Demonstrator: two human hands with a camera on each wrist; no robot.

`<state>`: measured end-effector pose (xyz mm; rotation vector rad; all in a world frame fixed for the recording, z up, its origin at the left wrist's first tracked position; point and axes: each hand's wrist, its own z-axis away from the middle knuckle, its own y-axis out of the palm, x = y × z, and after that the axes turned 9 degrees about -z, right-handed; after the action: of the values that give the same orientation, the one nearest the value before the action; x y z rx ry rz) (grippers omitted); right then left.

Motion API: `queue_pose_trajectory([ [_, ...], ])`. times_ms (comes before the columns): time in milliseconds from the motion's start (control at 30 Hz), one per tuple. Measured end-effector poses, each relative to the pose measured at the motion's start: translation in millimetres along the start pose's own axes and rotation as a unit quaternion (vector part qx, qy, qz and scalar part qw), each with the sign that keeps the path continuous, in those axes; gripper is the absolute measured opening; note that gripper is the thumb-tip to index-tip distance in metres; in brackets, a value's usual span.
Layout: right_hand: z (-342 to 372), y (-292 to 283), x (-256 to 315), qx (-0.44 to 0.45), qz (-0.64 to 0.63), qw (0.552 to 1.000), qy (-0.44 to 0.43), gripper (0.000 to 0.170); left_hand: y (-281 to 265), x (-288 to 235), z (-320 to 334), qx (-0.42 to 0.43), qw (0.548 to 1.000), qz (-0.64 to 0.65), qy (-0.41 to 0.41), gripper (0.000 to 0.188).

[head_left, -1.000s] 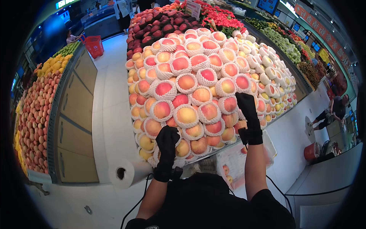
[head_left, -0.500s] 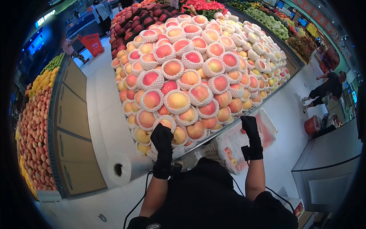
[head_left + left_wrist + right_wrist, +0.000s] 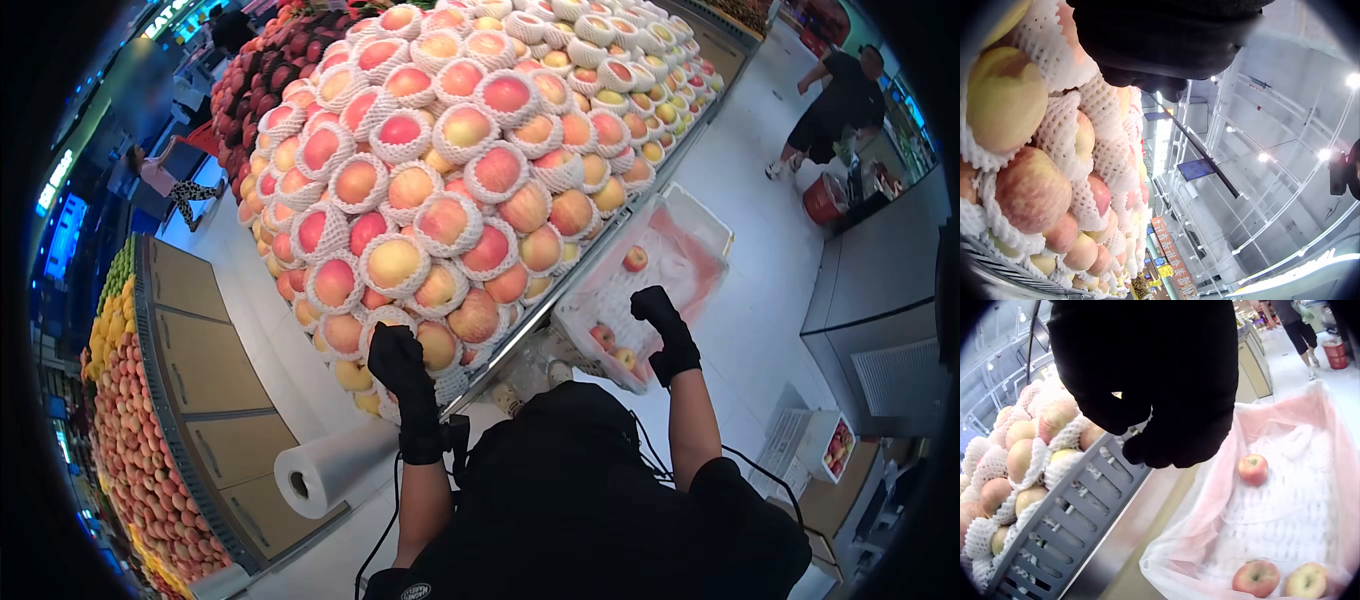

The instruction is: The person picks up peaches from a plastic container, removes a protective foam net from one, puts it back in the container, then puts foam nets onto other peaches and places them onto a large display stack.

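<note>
Fruit in white foam nets (image 3: pixel 393 262) is heaped on a sloping display. My black-gloved left hand (image 3: pixel 398 360) hangs loosely curled at its near edge, holding nothing visible; whether it touches the fruit cannot be told. In the left wrist view the left hand (image 3: pixel 1160 47) shows beside netted fruit (image 3: pixel 1007 100). Over the lined box (image 3: pixel 685 265) is my right hand (image 3: pixel 668 325), fingers loosely curled. The right wrist view shows the right hand (image 3: pixel 1147 387) holding nothing visible, between the display's grey slatted edge (image 3: pixel 1079 515) and the box (image 3: pixel 1279 519), where a few apples (image 3: pixel 1253 470) lie.
A plastic roll (image 3: pixel 335 465) stands out left of my body. Another fruit stand (image 3: pixel 160 450) is at the left. Two people, one in dark clothes (image 3: pixel 845 100) and one in a pink top (image 3: pixel 157 176), are in the aisles. A red basket (image 3: pixel 826 198) stands at the right.
The head view has turned, bringing the box more into sight. My right hand has gone from the fruit heap to over the box. My left hand remains by the near fruit.
</note>
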<state>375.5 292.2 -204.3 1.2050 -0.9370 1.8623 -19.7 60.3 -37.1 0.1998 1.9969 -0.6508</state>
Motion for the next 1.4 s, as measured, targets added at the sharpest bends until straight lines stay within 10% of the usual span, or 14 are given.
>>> queue_pose_trajectory([
  [100, 7, -5, -38, -0.052, -0.029, 0.996, 0.064, 0.034, 16, 7, 11, -0.007, 0.948, 0.251, -0.194, 0.030],
  [133, 8, -5, -43, -0.078, -0.064, 0.990, 0.101, 0.034, 16, 10, 14, 0.033, 0.981, 0.165, -0.098, 0.028],
  [233, 0, -23, -73, -0.010, 0.013, 0.996, 0.092, 0.022, 17, 6, 17, 0.081, 0.938, 0.278, -0.189, 0.028],
  [333, 9, -18, -74, -0.109, -0.270, 0.941, 0.170, 0.014, 30, 3, 20, 0.071, 0.981, 0.156, -0.089, 0.029],
  [600, 17, -35, -142, -0.137, -0.151, 0.936, 0.287, 0.020, 48, -19, 35, 0.137, 0.982, 0.124, -0.046, 0.026],
  [767, -4, -48, -294, 0.008, 0.168, 0.983, -0.078, 0.020, 58, -19, 36, 0.233, 0.936, 0.235, -0.121, 0.029],
  [867, -5, -52, -271, 0.114, 0.416, 0.896, -0.108, 0.019, 77, -5, 40, 0.158, 0.968, -0.151, 0.122, 0.034],
  [933, -7, -49, -253, 0.150, 0.517, 0.839, -0.083, 0.020, 76, -11, 42, 0.215, 0.975, -0.039, -0.030, 0.032],
  [1000, -19, -41, -272, 0.145, 0.528, 0.835, -0.057, 0.020, 82, -12, 48, 0.226, 0.966, -0.114, 0.060, 0.031],
  [1100, -28, -18, -291, -0.014, 0.412, 0.910, 0.041, 0.018, 83, -5, 52, 0.237, 0.906, 0.240, -0.255, 0.032],
  [1133, -27, -17, -296, 0.013, 0.401, 0.915, 0.035, 0.019, 85, -3, 55, 0.228, 0.968, 0.066, -0.085, 0.033],
  [1200, -19, -15, -283, 0.067, 0.377, 0.924, 0.024, 0.021, 92, -2, 59, 0.175, 0.907, -0.282, 0.259, 0.037],
  [1300, -13, -7, -280, 0.117, 0.349, 0.928, 0.065, 0.022, 89, -17, 69, 0.233, 0.959, 0.050, -0.152, 0.040],
  [1400, -8, 4, -285, 0.132, 0.326, 0.930, 0.108, 0.023, 92, -38, 73, 0.183, 0.948, 0.125, -0.230, 0.045],
])
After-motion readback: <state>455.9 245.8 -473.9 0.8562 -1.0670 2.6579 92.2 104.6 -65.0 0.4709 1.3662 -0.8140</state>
